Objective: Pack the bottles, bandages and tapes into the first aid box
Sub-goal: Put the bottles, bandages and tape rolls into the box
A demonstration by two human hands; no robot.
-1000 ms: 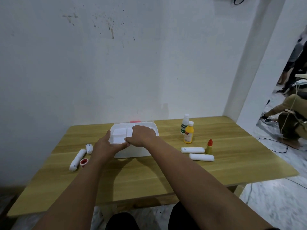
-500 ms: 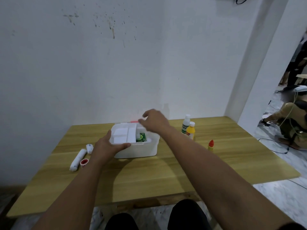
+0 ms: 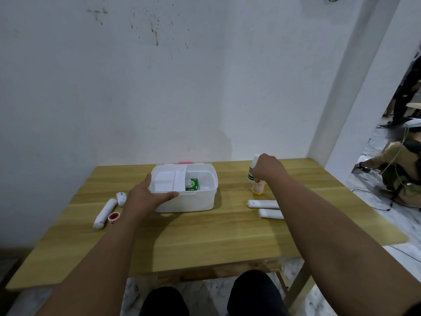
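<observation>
The left hand grips the white plastic first aid box at its nine o'clock rim. At the box's three o'clock, the right hand curls around the white green-labelled bottle, touching the yellow bottle.

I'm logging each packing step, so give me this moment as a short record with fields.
box: white first aid box, open, a green packet inside
left hand: left hand grips the box's near-left rim
right hand: right hand is at the two upright bottles; grip hidden
bottles: white bottle and yellow bottle, right of the box
right of box: two white rolls lying flat
left of box: long white roll, short roll, red-cored tape
</observation>
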